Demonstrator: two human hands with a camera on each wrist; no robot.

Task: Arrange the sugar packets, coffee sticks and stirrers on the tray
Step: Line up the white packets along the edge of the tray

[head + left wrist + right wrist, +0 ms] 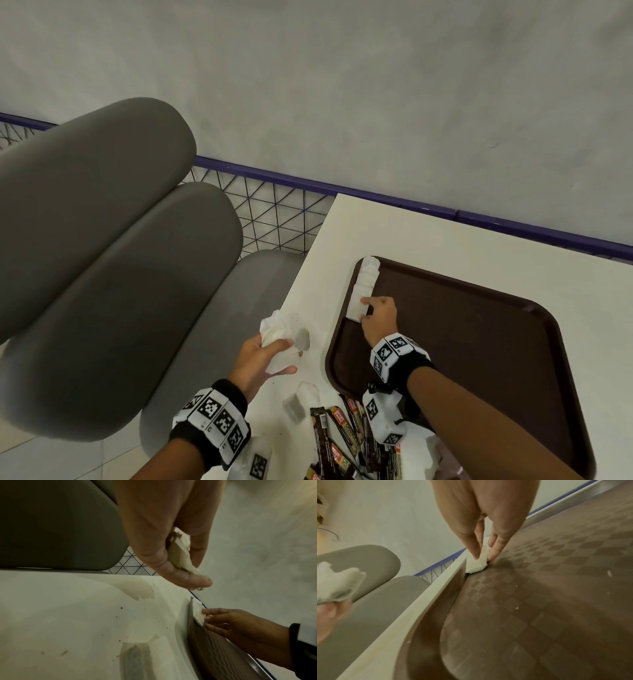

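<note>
A brown tray (pixel 479 342) lies on the white table (pixel 428 233). Along its left rim stands a row of white sugar packets (pixel 364 281). My right hand (pixel 364 310) pinches the nearest packet of that row (pixel 477 565) between thumb and fingers, against the tray rim (pixel 453 588). Left of the tray and above the table, my left hand (pixel 289 356) grips a bunch of white sugar packets (pixel 277 329), which the left wrist view shows squeezed between thumb and fingers (pixel 180 553). Dark coffee sticks (pixel 342 435) lie heaped at the near table edge. No stirrers can be made out.
Loose white and greyish packets (pixel 301 401) lie on the table between my wrists. Grey padded seats (pixel 102 257) stand close to the table's left edge. Behind runs a purple rail with wire mesh (pixel 274 212), then a grey wall.
</note>
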